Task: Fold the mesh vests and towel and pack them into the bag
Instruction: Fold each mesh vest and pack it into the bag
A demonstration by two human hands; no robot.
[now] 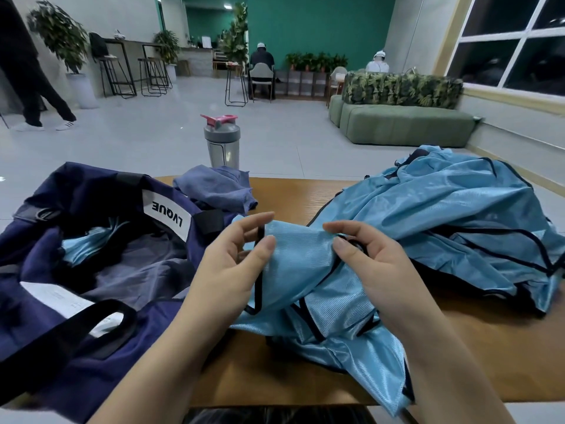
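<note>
Green walls and a sofa [397, 123] sit behind the wooden worktop [504, 362]. Both hands hold a light blue mesh vest [305, 270] above it: left hand [226, 270] and right hand [376, 264] each pinch its top edge with curled fingers. Beside them lie the open navy bag [91, 240], a crumpled towel [214, 188] and more vests [458, 224].

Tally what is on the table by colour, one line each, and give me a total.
Light blue: 2, the vest in both hands and the heap of vests, whose number cannot be told.
Navy: 1, the bag.
Purple-blue: 1, the towel.
Grey with pink lid: 1, the shaker bottle.
Total: 5.
</note>
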